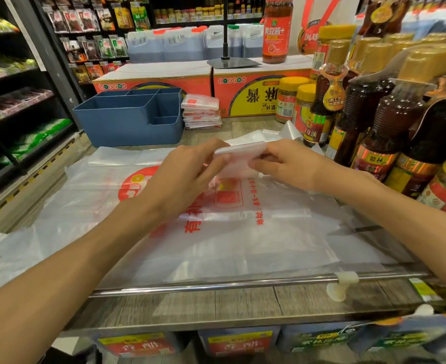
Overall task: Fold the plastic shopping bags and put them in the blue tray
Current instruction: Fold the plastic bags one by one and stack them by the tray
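Observation:
A small folded white plastic bag (239, 158) is held just above the shelf between both hands. My left hand (187, 169) pinches its left edge and my right hand (282, 164) pinches its right edge. Under them a pile of flat, unfolded white bags with red print (216, 232) covers most of the wooden shelf. The blue tray (127, 122), with several compartments, stands at the back left, and I see no bags inside it. A stack of folded bags (202, 111) lies right beside the tray's right wall.
Sauce and oil bottles (390, 114) crowd the right side, close to my right forearm. Orange cartons (256, 90) line the back, with a black stand base (233, 63) on top. A metal rail (216, 285) runs along the shelf's front edge.

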